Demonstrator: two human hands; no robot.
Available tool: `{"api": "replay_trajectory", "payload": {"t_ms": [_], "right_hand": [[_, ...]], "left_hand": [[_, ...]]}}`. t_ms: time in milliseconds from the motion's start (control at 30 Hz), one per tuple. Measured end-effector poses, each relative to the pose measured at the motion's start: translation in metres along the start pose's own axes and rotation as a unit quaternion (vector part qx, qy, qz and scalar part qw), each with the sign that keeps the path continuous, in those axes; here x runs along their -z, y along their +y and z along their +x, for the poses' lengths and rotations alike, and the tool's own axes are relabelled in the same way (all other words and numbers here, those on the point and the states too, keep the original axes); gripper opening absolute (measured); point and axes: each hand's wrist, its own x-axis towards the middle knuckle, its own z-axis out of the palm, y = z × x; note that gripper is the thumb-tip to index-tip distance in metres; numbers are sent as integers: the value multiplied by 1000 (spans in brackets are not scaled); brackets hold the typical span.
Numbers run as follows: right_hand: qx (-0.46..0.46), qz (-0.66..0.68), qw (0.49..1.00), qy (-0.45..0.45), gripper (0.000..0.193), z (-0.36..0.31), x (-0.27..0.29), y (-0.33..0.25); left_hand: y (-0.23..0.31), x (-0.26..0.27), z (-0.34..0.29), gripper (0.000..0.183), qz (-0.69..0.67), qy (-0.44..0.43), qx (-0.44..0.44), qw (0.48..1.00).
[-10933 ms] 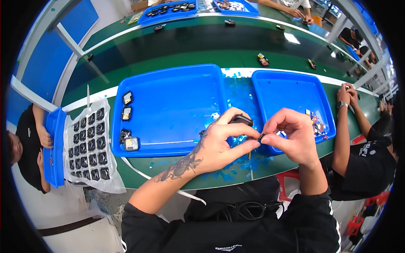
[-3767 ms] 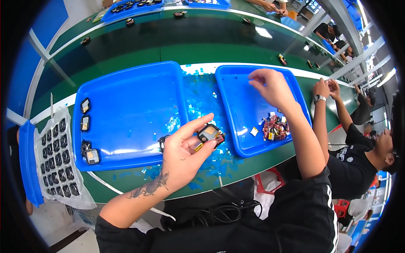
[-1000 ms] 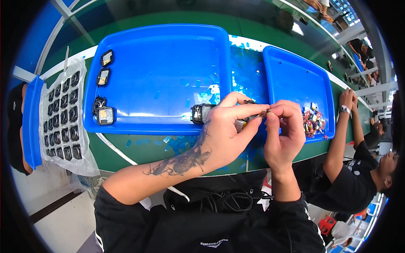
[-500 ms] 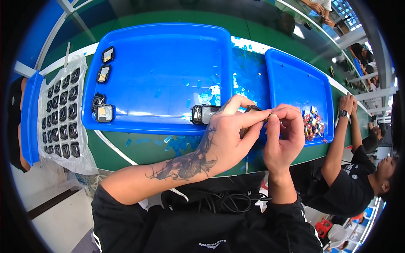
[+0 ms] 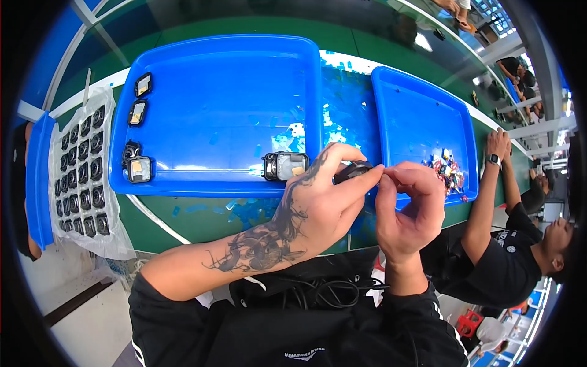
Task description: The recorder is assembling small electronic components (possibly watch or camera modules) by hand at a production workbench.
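Small black unit is in L hand, partly hidden, above the gap b/w big blue tray & smaller blue tray, L fingers curled round it. R hand has thumb & index drawn together right by the L index tip; can't tell if they've hold of anything. Black-framed case sits in big tray near L wrist, w/ small multicoloured parts heaped in the smaller one.
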Motion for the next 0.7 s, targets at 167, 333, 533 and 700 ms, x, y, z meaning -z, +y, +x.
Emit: {"api": "replay_trajectory", "payload": {"t_ms": [167,333,533,700], "right_hand": [[-85,78,993,-18,26,0,4,-8],[-199,191,961,-19,29,-5,9,-8],[-228,237,943,-44,31,-4,14,-7],[-254,237,937,-39,25,3,14,-12]], "left_hand": [[5,1,0,32,-37,-4,62,997],[4,2,1,29,-47,-19,65,997],[4,3,2,31,-22,-21,5,1000],[4,4,2,31,-21,-38,-13,999]]}}
